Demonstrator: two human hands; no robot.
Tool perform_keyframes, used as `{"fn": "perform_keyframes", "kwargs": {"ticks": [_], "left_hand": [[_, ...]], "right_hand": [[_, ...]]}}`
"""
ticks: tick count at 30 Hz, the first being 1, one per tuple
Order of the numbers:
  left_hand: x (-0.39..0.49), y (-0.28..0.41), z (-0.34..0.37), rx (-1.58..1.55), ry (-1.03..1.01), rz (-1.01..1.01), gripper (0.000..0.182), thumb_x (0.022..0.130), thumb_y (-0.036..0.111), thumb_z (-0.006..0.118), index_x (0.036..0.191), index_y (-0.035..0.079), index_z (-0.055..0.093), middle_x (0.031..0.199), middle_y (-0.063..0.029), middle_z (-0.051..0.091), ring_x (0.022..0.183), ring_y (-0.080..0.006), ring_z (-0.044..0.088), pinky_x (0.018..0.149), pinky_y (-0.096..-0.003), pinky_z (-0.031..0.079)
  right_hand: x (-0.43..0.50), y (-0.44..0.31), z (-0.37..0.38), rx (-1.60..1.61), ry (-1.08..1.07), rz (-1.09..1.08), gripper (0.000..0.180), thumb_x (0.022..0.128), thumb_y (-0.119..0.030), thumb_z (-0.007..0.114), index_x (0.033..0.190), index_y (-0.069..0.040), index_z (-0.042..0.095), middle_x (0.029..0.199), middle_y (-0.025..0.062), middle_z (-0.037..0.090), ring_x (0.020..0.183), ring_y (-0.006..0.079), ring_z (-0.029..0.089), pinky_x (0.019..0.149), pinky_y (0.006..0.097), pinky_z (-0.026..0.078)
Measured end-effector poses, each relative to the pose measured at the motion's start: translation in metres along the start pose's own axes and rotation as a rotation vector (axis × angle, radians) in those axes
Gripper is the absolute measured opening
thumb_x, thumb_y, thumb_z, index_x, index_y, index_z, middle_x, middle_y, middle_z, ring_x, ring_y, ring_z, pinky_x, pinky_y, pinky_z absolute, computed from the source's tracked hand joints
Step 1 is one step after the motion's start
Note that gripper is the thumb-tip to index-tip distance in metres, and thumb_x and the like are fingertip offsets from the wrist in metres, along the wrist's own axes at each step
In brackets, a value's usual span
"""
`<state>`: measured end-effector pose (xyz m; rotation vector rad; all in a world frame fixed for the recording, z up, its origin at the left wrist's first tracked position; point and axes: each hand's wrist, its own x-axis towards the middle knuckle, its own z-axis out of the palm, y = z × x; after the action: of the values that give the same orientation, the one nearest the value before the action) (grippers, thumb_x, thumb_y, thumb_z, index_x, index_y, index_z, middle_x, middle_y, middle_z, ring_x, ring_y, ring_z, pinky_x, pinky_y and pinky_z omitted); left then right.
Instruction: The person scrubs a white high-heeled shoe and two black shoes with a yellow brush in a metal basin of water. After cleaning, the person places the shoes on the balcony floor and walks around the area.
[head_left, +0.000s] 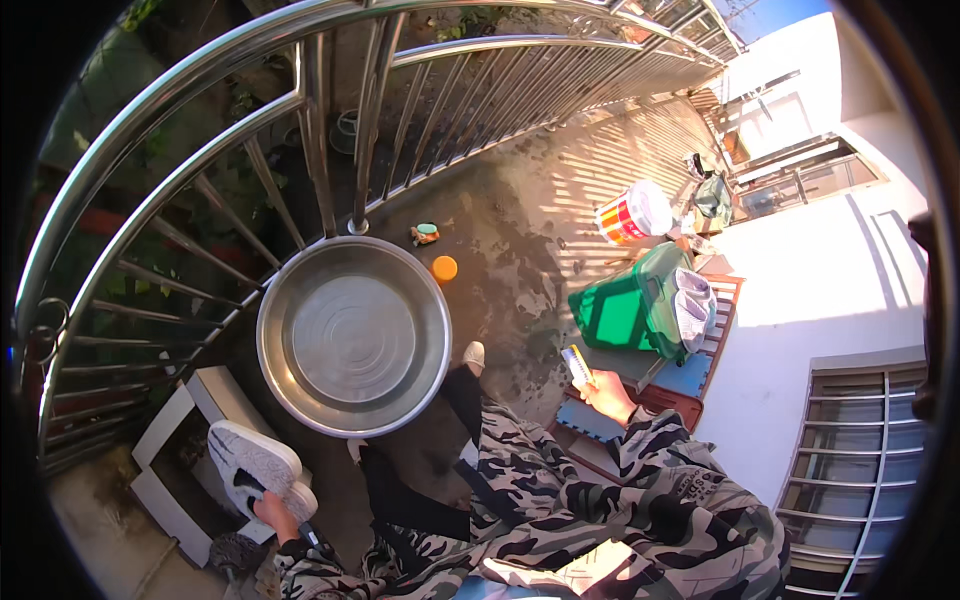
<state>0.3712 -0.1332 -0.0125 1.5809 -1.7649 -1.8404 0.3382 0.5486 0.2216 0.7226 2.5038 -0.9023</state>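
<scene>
My left hand (274, 514) is closed on a pair of light grey shoes (259, 461) at the lower left, its fingers at a dark shoe opening. The shoes are beside a white frame-like stand (217, 394). My right hand (606, 397) grips a scrub brush (577, 365) with a yellow edge and pale bristles, to the right of my legs. Between the railing and my feet lies a large round metal basin (352, 337), which may hold a little water; I cannot tell. An orange round lid or cup (444, 269) and a green bar on a small wrapper (425, 233) lie beyond the basin.
A curved metal railing (322, 150) runs along the left and far side. On the right are a green bin (615, 307), light shoes on its lid (694, 307), a white-and-red bucket (634, 214) and a brown rack (724, 330). The concrete floor (517, 285) has wet patches.
</scene>
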Motion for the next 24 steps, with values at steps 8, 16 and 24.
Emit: {"fn": "perform_keyframes", "kwargs": {"ticks": [8, 16, 24], "left_hand": [[-0.17, 0.166, 0.322, 0.272, -0.501, 0.213, 0.03, 0.082, 0.009, 0.056, 0.104, -0.01, 0.06, 0.1, -0.0154, 0.066, 0.081, -0.0228, 0.063, 0.07, -0.037, 0.052], [-0.356, 0.295, 0.55, 0.442, -0.988, 0.351, 0.028, 0.082, 0.007, 0.056, 0.104, -0.009, 0.061, 0.1, -0.0144, 0.066, 0.081, -0.0208, 0.064, 0.071, -0.036, 0.053], [-0.462, 0.313, 0.731, 0.464, -1.307, 0.533, 0.026, 0.086, 0.007, 0.059, 0.108, -0.008, 0.064, 0.094, -0.0102, 0.069, 0.08, -0.0166, 0.065, 0.073, -0.0301, 0.052]], "right_hand": [[0.102, 0.087, -0.079, 0.089, 0.226, -0.093, 0.04, 0.088, -0.04, 0.065, 0.088, 0.0, 0.065, 0.079, 0.0249, 0.062, 0.078, 0.0436, 0.062, 0.067, 0.0478, 0.048], [0.158, 0.108, -0.196, 0.382, 0.277, -0.128, 0.035, 0.087, -0.038, 0.065, 0.088, -0.003, 0.067, 0.072, 0.0173, 0.066, 0.069, 0.0356, 0.064, 0.063, 0.0425, 0.048], [0.239, 0.115, -0.253, 0.34, 0.325, -0.185, 0.039, 0.087, -0.042, 0.066, 0.089, -0.003, 0.067, 0.075, 0.0179, 0.066, 0.071, 0.0356, 0.065, 0.067, 0.0432, 0.05]]}}
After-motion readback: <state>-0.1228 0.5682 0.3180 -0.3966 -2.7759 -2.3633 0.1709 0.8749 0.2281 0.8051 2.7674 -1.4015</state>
